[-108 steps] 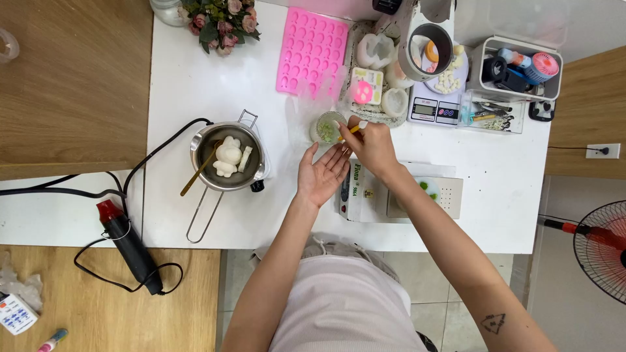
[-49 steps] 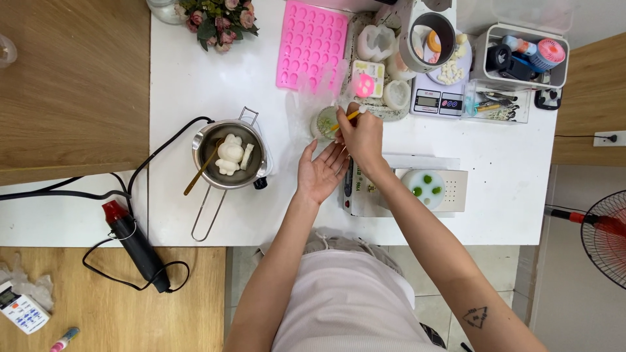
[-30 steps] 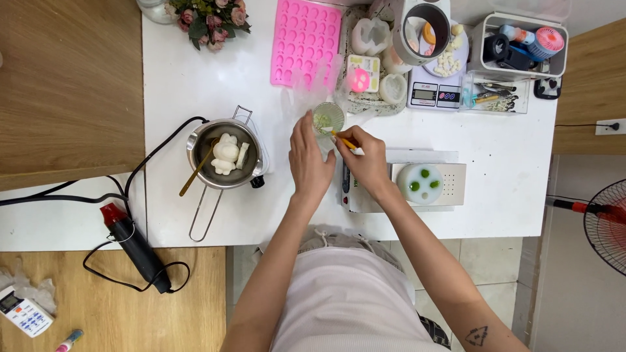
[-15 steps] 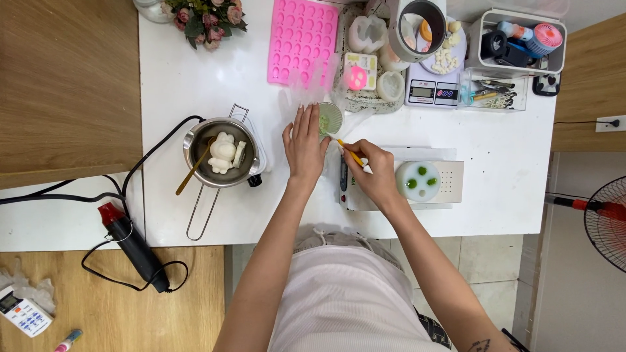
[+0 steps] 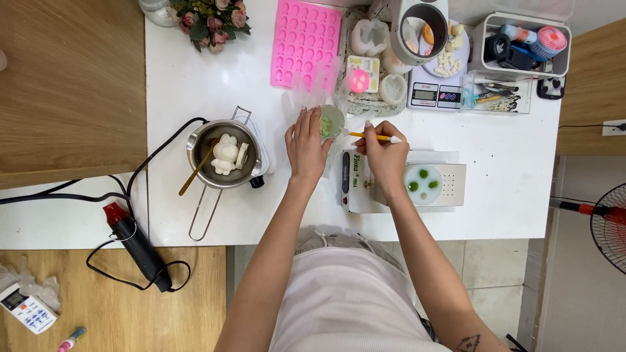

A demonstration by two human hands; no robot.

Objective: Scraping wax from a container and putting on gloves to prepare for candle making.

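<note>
The left hand (image 5: 306, 146) lies flat, fingers against the cup (image 5: 330, 121). Just right of the cup, the right hand (image 5: 385, 156) pinches a brush (image 5: 373, 137).

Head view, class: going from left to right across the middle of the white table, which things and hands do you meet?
Metal pot holding white wax pieces → left hand → small glass cup → right hand holding a yellow stick → round white dish with green spots.
</note>
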